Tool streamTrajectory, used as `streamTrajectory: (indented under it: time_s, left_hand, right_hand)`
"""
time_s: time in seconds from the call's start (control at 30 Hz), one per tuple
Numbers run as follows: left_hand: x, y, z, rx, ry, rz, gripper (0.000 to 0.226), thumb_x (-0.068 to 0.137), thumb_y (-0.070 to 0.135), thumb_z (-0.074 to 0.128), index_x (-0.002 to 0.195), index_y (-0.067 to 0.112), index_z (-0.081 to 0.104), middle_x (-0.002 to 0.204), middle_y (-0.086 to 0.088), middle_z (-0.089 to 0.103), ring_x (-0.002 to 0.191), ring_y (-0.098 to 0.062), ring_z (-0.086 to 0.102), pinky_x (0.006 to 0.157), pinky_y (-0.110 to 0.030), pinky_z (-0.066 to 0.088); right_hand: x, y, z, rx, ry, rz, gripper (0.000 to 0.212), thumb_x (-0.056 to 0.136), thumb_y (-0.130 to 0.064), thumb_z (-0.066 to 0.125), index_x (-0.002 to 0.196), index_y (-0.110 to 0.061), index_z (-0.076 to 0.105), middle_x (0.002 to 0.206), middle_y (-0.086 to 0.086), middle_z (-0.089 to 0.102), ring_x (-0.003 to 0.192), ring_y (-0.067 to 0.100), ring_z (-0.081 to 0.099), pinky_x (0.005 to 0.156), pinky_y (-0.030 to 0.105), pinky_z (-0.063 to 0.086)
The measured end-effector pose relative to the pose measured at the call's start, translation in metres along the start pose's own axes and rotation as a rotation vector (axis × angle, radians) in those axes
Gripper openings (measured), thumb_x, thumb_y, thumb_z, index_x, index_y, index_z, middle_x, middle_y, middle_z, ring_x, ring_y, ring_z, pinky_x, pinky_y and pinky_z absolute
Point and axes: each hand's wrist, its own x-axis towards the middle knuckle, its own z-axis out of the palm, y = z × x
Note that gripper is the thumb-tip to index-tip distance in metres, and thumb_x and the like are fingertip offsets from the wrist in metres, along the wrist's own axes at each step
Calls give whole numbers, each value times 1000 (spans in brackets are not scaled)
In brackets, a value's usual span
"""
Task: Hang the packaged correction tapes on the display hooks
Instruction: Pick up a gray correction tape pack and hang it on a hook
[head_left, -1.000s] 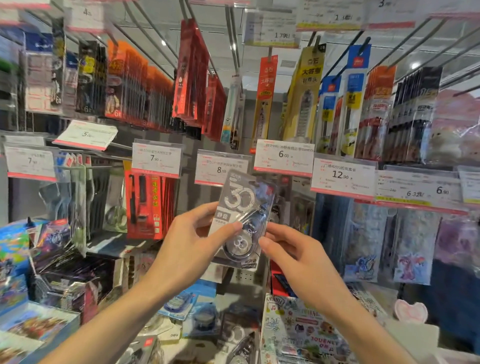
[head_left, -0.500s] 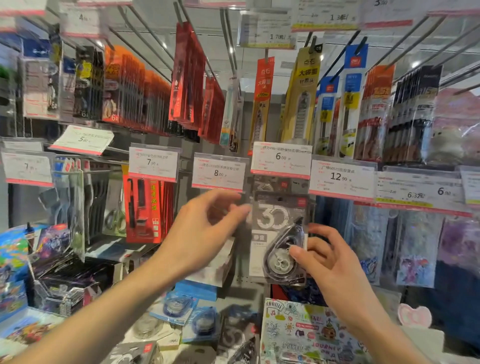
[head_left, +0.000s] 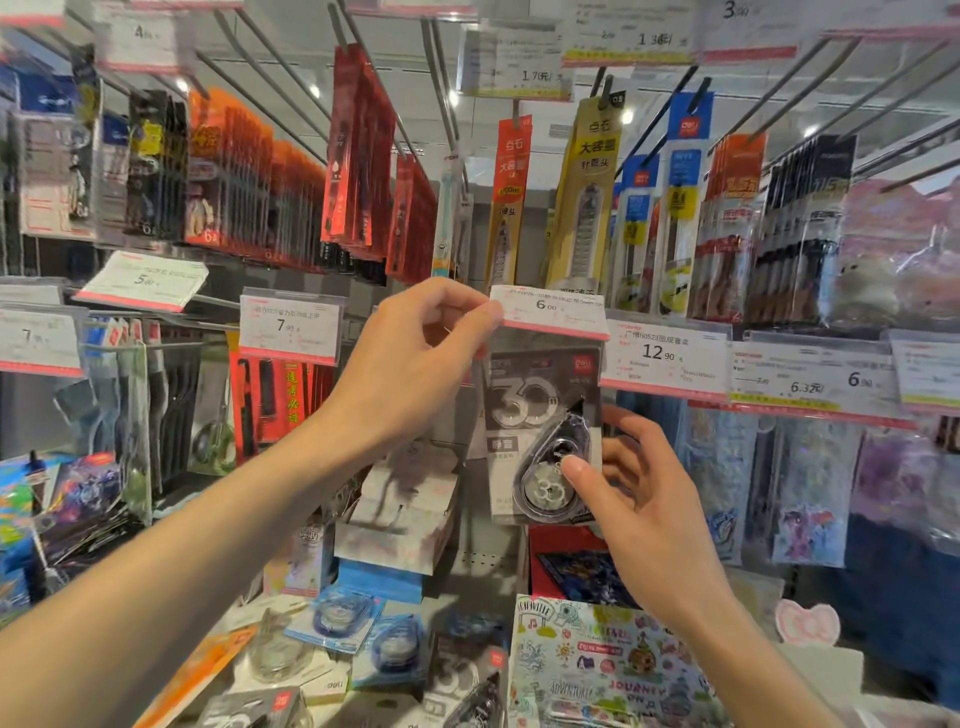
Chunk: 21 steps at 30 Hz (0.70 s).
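Observation:
A grey-black correction tape pack (head_left: 524, 410) marked "30" hangs upright below the 6.00 price tag (head_left: 550, 312). My right hand (head_left: 631, 499) holds its lower right corner, thumb pressed on the clear tape blister. My left hand (head_left: 410, 364) pinches the left edge of that price tag, tilting it up. The hook itself is hidden behind the tag. More packaged correction tapes (head_left: 363, 623) lie loose on the shelf below, some blue, some grey.
Price tags (head_left: 667, 358) line the hook row left and right. Red and black pen packs (head_left: 358, 150) hang on long hooks above. A sticker book (head_left: 602, 660) and a white box (head_left: 395, 519) sit below the hands. Scissors (head_left: 208, 426) hang at left.
The pack moved right and up, from in front of my chest to under the 6.00 tag. My left hand let go of it and rose to pinch the price tag.

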Motion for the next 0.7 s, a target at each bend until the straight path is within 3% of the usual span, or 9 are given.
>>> streamTrajectory:
  time_s: [0.1, 0.27, 0.33, 0.4, 0.5, 0.63, 0.7]
  left_hand:
    - [1, 0, -1, -27, -5, 5, 9, 100, 30, 65, 98, 25, 72, 68, 15, 71, 57, 4, 61, 54, -14, 48]
    - [-1, 0, -3, -31, -28, 15, 8, 101, 28, 64, 99, 26, 71, 70, 15, 72, 59, 3, 62, 54, -15, 48]
    - [-3, 0, -3, -19, -26, 12, 8, 101, 29, 64, 102, 27, 71, 72, 13, 72, 60, 2, 62, 56, -17, 48]
    - [-5, -2, -3, 11, -28, 3, 11, 100, 32, 63, 106, 28, 71, 76, 8, 73, 61, -1, 62, 59, -23, 50]
    - [-14, -8, -3, 31, -28, -7, 12, 100, 35, 63, 108, 33, 70, 84, 7, 75, 68, -4, 66, 66, -32, 57]
    - [-50, -34, 10, 50, 29, -57, 10, 97, 34, 63, 107, 35, 66, 92, 11, 72, 84, -8, 68, 75, -36, 60]
    - [-70, -54, 25, 60, 42, -85, 16, 97, 31, 65, 112, 35, 62, 98, 16, 69, 92, -4, 66, 77, -26, 56]
  right_hand:
    - [4, -1, 1, -4, 10, -21, 60, 83, -58, 68, 137, -43, 48, 119, -9, 70, 114, 9, 66, 95, 33, 56]
    - [9, -3, 0, 0, 39, -47, 68, 81, -61, 68, 140, -35, 50, 113, -6, 71, 108, 10, 67, 88, 20, 56]
    - [8, -4, 2, 12, 42, -62, 57, 83, -57, 69, 135, -42, 51, 98, -9, 72, 92, 5, 68, 79, 14, 53]
    - [7, -4, 3, 16, 52, -77, 44, 87, -51, 68, 126, -56, 48, 87, -5, 70, 80, 8, 66, 73, 17, 54]
    - [8, 2, 3, 2, 73, -66, 51, 88, -55, 65, 135, -54, 47, 95, -8, 72, 87, 11, 70, 77, 23, 57]
    - [9, 8, 9, -75, 65, -55, 53, 89, -62, 57, 139, -57, 41, 94, -29, 68, 82, 0, 66, 68, 16, 51]
    - [10, 14, 14, -120, 72, -55, 55, 94, -57, 55, 147, -53, 38, 118, -17, 68, 96, 6, 67, 73, 16, 51]
